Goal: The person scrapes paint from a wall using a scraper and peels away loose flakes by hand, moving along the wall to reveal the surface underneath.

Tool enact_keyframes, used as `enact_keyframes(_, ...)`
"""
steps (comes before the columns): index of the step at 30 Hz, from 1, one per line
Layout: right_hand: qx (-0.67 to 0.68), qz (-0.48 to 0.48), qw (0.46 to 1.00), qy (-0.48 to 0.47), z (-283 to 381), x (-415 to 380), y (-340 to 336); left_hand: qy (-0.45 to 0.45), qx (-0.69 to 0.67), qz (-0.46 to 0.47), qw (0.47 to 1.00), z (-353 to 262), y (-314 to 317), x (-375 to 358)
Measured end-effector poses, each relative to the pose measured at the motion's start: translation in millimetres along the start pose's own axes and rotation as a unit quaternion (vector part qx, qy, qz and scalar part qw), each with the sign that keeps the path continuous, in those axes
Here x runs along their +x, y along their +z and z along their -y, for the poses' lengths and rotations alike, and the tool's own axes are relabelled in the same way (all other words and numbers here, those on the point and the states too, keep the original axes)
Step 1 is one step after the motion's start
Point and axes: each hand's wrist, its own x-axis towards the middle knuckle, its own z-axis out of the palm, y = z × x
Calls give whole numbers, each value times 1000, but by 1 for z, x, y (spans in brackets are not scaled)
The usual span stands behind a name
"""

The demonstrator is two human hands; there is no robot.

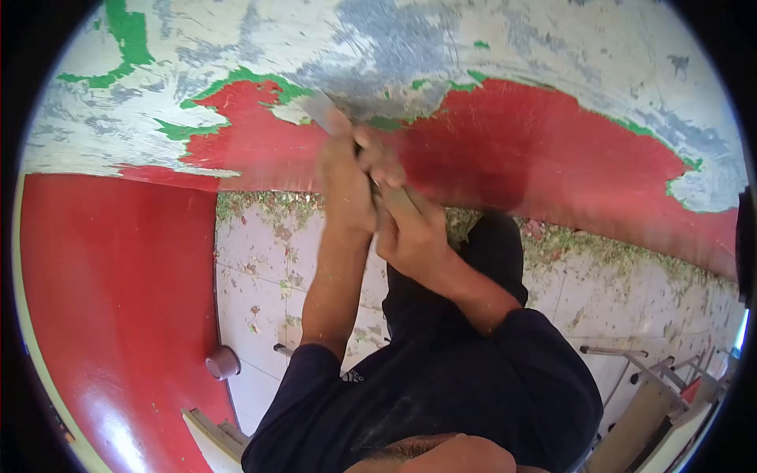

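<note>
A scraper with a flat metal blade lies against the wall, its tip at the ragged edge of the red paint. My left hand is closed around it close to the blade. Lower down, my right hand is closed on the handle, most of which the fingers hide. Above the blade the wall is scraped to white and grey, with strips of green paint along the border. Both hands are slightly blurred.
Paint flakes litter the tiled floor along the wall's foot. A red side wall stands at left, with a small brownish pot beside it. A metal-framed object is at lower right.
</note>
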Motion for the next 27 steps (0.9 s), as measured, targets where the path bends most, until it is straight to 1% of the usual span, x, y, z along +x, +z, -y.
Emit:
enact_keyframes(1, 0, -26, 1000, 6, -2, -3, 1, 1, 26, -1, 1000, 5, -1, 2)
enact_keyframes(3, 0, -69, 997, 19, -2, -11, -2, 1, 36, -1, 999, 10, 5, 7)
enact_keyframes(4, 15, -53, 998, 29, -3, -8, -3, -10, 42, -11, 999, 13, 5, 3)
enact_keyframes(7, 4, 56, 998, 39, 5, 10, -8, 55, -13, 3, 998, -21, 20, 5)
enact_keyframes(8, -4, 37, 999, 20, 1, 8, -6, 36, -24, -6, 999, -19, 20, 5)
enact_keyframes(11, -19, -89, 996, 5, -15, -34, -9, -94, 55, -31, 994, 30, 12, -5)
enact_keyframes(12, -22, -84, 996, 23, -16, -32, -15, -69, 48, -6, 996, 27, 19, 0)
enact_keyframes(15, -32, -42, 997, 62, -4, -20, -22, -35, 59, 42, 997, 17, 32, -5)
enact_keyframes(17, -36, -59, 996, 48, -9, -23, -15, 19, 96, 74, 992, 9, 33, 0)
enact_keyframes(19, -54, -84, 995, 27, -16, -36, -11, -28, 79, 49, 995, 22, 23, -4)
enact_keyframes(20, -34, -72, 996, 36, -19, -33, -11, -50, 71, 37, 996, 29, 19, -2)
enact_keyframes(23, -41, -57, 997, 26, -18, -18, -11, 4, 92, 69, 993, 5, 32, 1)
enact_keyframes(26, -75, -89, 993, 18, -18, -25, -11, -5, 182, 49, 982, 4, 33, -4)
enact_keyframes(27, -56, -84, 994, 43, -16, -23, -11, -10, 157, 52, 986, 9, 32, -2)
